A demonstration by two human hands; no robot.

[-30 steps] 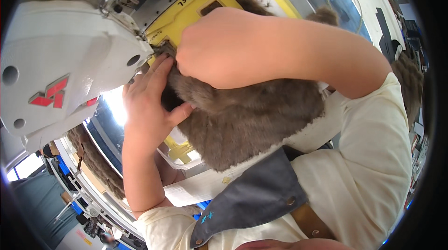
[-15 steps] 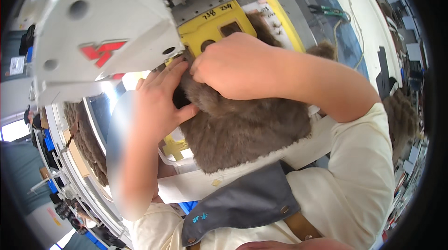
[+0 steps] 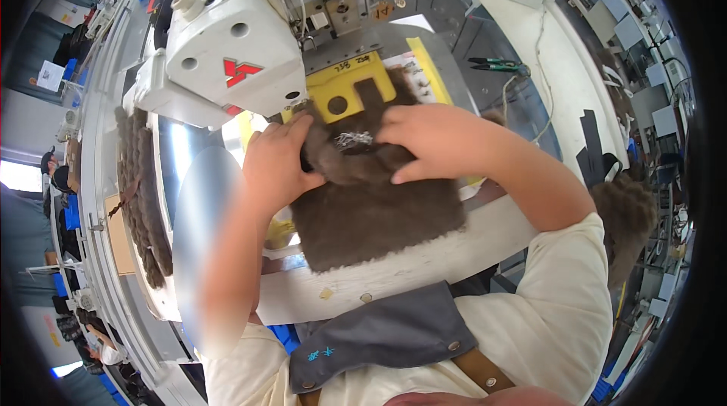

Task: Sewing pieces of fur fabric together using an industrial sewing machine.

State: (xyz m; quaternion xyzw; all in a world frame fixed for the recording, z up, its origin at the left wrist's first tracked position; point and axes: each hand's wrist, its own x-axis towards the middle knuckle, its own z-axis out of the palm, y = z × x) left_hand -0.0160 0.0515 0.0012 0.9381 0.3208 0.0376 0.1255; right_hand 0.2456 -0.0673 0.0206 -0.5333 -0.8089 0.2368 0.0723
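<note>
A brown fur piece (image 3: 379,220) lies in front of the white sewing machine head (image 3: 219,65), its far part folded up and bunched. My left hand (image 3: 276,163) rests on the fur's left side just below the machine head, fingers stretched forward and thumb apart. At the fold's right side, my right hand (image 3: 439,141) grips the fur between fingers and thumb. Between the hands shows a dark gap with a silvery, crinkled patch (image 3: 354,138). A yellow template plate (image 3: 333,80) with cut-out holes sits beyond; a fur strip covers part of it.
Green-handled pliers (image 3: 496,65) lie on the machine bed at the right. A white cord (image 3: 539,65) runs along the right tabletop. Bundled fur strips (image 3: 140,194) hang at the left, and more fur (image 3: 625,213) lies at the far right. The white table edge (image 3: 409,270) is in front of me.
My right hand has moved right, away from my left, and the silvery patch between them has come into sight. My view has shifted, so the machine head looks smaller.
</note>
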